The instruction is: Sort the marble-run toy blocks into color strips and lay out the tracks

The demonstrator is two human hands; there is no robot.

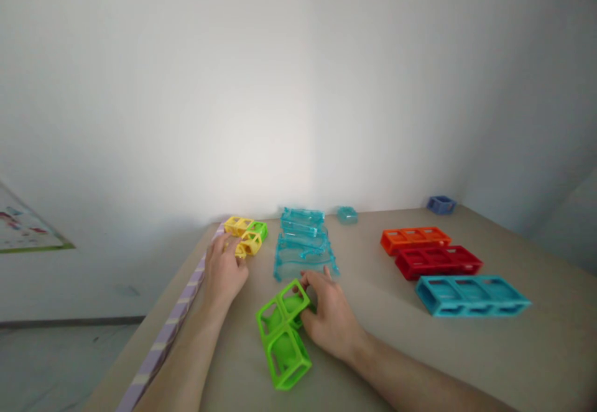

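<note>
My right hand (329, 309) is closed on one end of an L-shaped piece of light green open-frame cube blocks (277, 325), thumb and fingers pinching its upper right cube. The piece is tilted above or on the near middle of the table. Farther left, my left hand (224, 272) has its fingers bent round the near end of yellow open-frame cube blocks (252, 244). A green cube (258, 230) is part of that yellow group. My left fingertips are partly hidden behind the hand.
Clear teal plastic pieces (305, 247) lie in the middle, with a smaller teal piece (347, 214) by the wall. At right are orange (415, 238), red (438, 261) and blue-teal (471, 296) three-cube blocks. A blue cube (441, 205) sits far right. Striped trim (172, 322) lines the table's left edge.
</note>
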